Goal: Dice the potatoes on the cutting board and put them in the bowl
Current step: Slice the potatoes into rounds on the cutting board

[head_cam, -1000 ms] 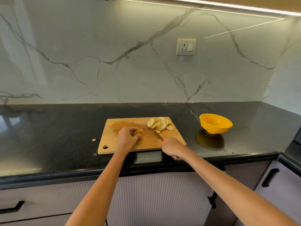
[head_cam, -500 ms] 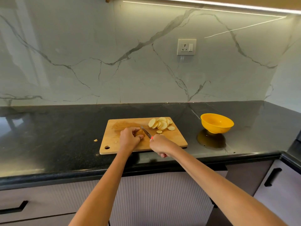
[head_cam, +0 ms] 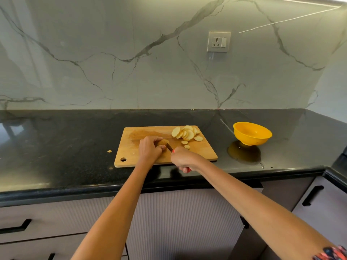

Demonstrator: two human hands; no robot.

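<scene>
The left hand (head_cam: 150,150) grips the remaining potato piece (head_cam: 163,142) near the centre of the wooden cutting board (head_cam: 129,147), fingers curled over it and thumb at its near side. The right hand (head_cam: 183,160) is clenched round the red handle of the knife (head_cam: 170,147); the blade points toward the potato piece and meets it just beside the left thumb. A pile of cut potato slices (head_cam: 185,133) lies at the far right corner of the board, with a few loose slices near it. The yellow bowl (head_cam: 251,133) stands on the black countertop (head_cam: 75,147), well apart to the right of the board; no potato is visible in it.

The step in hand appears to be slicing the last piece. To do it well:

1. Keep the left fingertips tucked back from the blade line.
2. Press the piece flat against the board so that it cannot roll.
3. Cut straight down, with even slice thickness.
4. Expect the small piece to slip easily; shorten the strokes accordingly.

One stray scrap (head_cam: 109,151) lies on the countertop to the left of the board.
</scene>
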